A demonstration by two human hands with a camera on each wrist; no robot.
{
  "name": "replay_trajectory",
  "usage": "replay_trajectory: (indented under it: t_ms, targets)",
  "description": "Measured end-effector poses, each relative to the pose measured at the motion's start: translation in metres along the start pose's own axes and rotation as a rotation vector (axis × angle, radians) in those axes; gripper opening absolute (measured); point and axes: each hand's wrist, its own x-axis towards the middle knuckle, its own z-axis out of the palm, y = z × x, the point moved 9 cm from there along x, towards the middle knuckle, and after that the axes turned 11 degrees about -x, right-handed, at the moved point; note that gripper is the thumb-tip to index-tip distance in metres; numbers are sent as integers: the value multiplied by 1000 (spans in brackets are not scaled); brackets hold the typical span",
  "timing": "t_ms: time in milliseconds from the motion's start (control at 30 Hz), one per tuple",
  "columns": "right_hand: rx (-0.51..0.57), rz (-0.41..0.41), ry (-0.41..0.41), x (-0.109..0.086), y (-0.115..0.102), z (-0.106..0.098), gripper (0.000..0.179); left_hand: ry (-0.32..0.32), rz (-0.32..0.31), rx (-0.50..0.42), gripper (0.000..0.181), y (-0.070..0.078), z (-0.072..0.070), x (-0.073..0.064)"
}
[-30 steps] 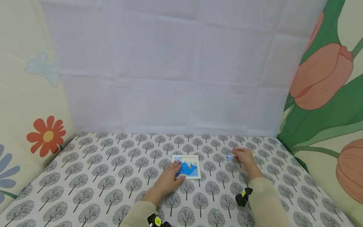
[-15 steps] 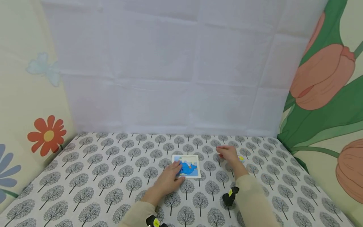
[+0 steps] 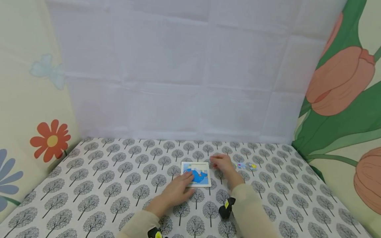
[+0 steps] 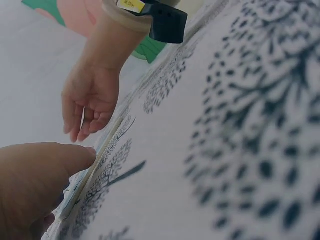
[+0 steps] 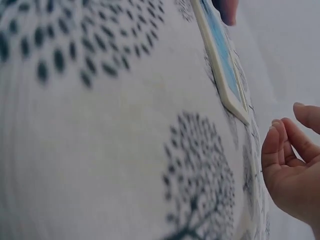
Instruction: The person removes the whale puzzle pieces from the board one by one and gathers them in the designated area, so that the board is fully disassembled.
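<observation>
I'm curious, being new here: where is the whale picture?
In the head view, the whale picture lies on the tree-patterned cloth below centre, with the left hand at its lower left and the right hand by its upper right.

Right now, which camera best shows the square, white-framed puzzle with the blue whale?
The head view: it shows most of the puzzle, the left hand covering its lower-left part. The left wrist view shows a thin edge; the right wrist view, a slanted corner with blue inside.

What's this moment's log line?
left hand: on whale puzzle | right hand: near it, holding nothing visible | loose puzzle pieces: on tree-print tablecloth
</observation>
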Motion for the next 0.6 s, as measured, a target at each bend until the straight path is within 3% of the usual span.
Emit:
replay_trajectory:
  t_ms: [333, 600]
  targets:
    - [5, -11, -104, 1, -11, 32, 24, -32, 7, -14, 53, 4, 1, -4]
    - [-17, -9, -125, 4, -14, 48, 21, -44, 18, -14, 53, 3, 2, -5]
